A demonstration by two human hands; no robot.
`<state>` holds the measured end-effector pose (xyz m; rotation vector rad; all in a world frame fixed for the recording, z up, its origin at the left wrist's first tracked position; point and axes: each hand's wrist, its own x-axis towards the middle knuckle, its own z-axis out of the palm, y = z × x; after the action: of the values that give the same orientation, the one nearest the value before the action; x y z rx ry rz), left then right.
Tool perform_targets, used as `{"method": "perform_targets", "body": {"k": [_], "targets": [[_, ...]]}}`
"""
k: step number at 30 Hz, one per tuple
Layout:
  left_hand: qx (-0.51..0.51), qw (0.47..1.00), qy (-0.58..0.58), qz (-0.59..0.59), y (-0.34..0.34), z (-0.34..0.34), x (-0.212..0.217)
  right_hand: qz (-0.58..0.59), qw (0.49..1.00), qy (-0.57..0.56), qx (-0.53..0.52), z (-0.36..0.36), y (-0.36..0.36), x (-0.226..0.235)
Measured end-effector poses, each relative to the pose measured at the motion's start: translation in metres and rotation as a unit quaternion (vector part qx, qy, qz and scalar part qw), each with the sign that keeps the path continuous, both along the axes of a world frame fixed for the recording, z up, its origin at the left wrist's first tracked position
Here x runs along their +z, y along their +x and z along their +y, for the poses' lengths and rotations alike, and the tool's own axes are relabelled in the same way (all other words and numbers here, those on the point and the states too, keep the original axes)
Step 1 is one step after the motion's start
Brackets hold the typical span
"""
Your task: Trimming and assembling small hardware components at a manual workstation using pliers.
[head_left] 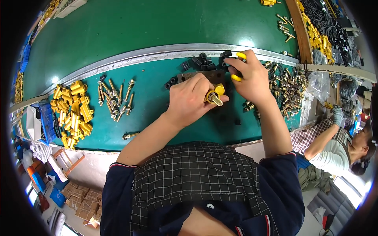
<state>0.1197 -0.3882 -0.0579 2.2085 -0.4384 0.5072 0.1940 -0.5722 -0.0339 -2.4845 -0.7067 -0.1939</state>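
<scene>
Near the middle of the bench, my left hand [189,100] is closed round a yellow metal housing [219,89]. A shiny threaded bolt [215,100] sticks out of its round end toward me. Behind that hand lies a dark metal block [204,74], partly covered by my fingers. My right hand [252,78] grips yellow-handled pliers [241,56]; the two handle ends stand apart, and my palm hides much of the tool. Just left of the pliers, several black plastic caps [202,61] are scattered along the metal rail.
On the left lie a heap of yellow housings [75,112] and several loose bolts [114,98]. To the right spreads a pile of small metal fittings [285,88]. A metal rail [157,54] crosses the green bench [157,118]. A gloved co-worker [334,145] sits at far right.
</scene>
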Motion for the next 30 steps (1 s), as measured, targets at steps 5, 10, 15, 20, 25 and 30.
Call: {"method": "perform_targets", "body": {"k": [5,10,15,20,25,30], "targets": [[0.002,1.000,-0.011,-0.006,0.000,0.001,-0.003,-0.027,0.985,-0.156,0.061,0.001,0.012,-0.019],[-0.001,1.000,-0.010,0.008,0.002,0.001,0.000,-0.030,0.989,-0.132,0.055,-0.001,0.013,-0.021],[0.000,0.999,-0.018,0.028,-0.001,0.004,-0.004,0.104,0.984,0.122,0.077,0.006,-0.017,0.050],[0.008,0.999,-0.003,0.041,-0.002,0.003,-0.003,0.107,0.971,0.087,0.195,0.022,-0.028,0.096],[0.012,0.999,0.019,0.033,-0.005,0.004,-0.001,0.057,0.982,0.004,0.182,0.032,-0.037,0.092],[0.018,0.998,0.049,0.033,-0.008,0.003,0.003,0.078,0.988,0.005,0.130,0.030,-0.046,0.071]]}}
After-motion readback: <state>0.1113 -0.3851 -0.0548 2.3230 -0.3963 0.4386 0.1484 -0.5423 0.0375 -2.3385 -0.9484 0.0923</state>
